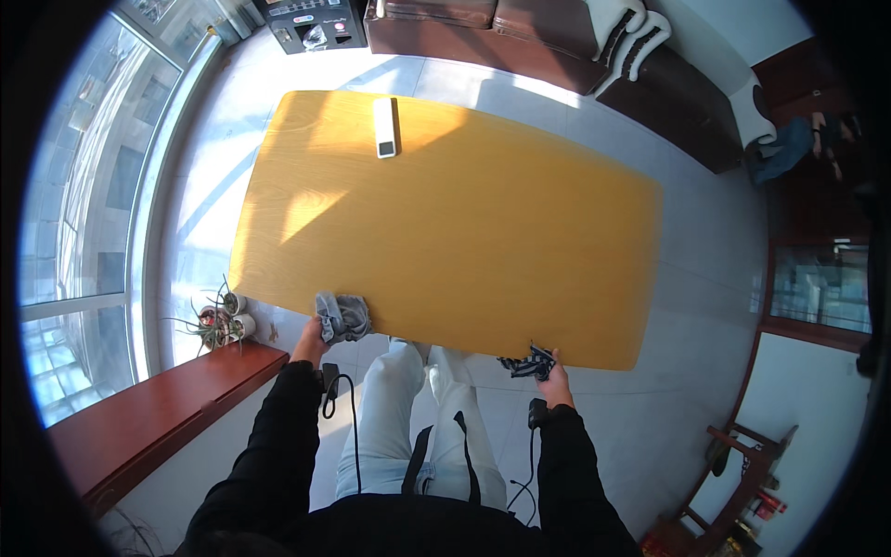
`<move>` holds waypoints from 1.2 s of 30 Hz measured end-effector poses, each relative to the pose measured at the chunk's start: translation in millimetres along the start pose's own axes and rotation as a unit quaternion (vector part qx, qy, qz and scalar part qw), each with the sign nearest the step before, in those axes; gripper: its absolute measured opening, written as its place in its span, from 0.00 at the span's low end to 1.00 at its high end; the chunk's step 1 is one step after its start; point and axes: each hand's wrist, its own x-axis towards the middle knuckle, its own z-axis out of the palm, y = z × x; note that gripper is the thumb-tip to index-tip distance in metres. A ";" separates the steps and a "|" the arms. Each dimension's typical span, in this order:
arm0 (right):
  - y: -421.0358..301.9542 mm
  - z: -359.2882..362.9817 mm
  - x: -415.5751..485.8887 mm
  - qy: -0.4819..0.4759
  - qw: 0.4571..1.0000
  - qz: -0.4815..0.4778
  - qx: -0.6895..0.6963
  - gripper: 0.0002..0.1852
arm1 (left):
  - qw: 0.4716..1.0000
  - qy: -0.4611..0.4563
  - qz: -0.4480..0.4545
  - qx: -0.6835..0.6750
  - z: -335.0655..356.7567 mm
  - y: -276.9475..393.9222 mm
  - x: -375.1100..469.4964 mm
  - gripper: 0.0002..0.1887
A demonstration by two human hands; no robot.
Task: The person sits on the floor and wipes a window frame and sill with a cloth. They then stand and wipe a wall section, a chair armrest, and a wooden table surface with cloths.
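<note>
My left hand (311,342) grips a crumpled grey cloth (344,318) at the near left edge of a yellow wooden table (431,237). Bunched in my right hand (555,384) is a dark striped cloth (527,363), close to the table's near right edge. Both cloths are folded up on themselves, so their full shapes are hidden. On the far part of the tabletop lies a slim white device (384,125) with a small dark panel at its near end.
Potted spiky plants (217,322) stand left of the table, by a reddish wooden ledge (188,383). Brown leather sofas (550,49) line the far side, near a black box (313,28). Another person (800,146) is at the far right. Black cables (355,418) hang from my wrists.
</note>
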 end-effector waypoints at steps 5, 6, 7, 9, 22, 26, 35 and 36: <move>-1.1 -3.2 2.9 -0.050 0.998 0.017 0.025 0.20 | 1.000 -0.015 -0.006 -0.011 5.4 1.7 5.0 0.19; -1.6 -6.8 2.0 -0.069 0.997 0.026 0.029 0.21 | 1.000 -0.014 -0.005 -0.004 5.6 -0.3 2.5 0.20; -1.9 -8.7 1.8 -0.044 0.998 0.035 0.029 0.22 | 1.000 0.016 -0.005 -0.017 8.5 -2.2 1.4 0.23; -4.0 -16.1 -1.6 -0.052 0.997 0.047 0.014 0.23 | 0.999 0.044 -0.009 0.002 13.6 -4.0 -5.7 0.29; -18.1 -37.1 -14.7 0.006 0.991 0.078 -0.108 0.25 | 0.995 0.037 0.088 0.009 61.2 6.9 -54.3 0.26; -19.5 -35.0 -29.6 0.042 0.988 0.065 -0.135 0.27 | 0.996 0.075 0.041 0.009 66.6 13.4 -60.5 0.26; -16.0 -24.4 -45.6 0.131 0.984 0.059 -0.110 0.29 | 0.996 0.083 0.013 0.023 61.9 29.1 -53.8 0.27; -16.0 -23.3 -47.9 0.138 0.981 0.054 -0.125 0.30 | 0.995 0.091 0.009 0.027 61.8 30.6 -53.9 0.26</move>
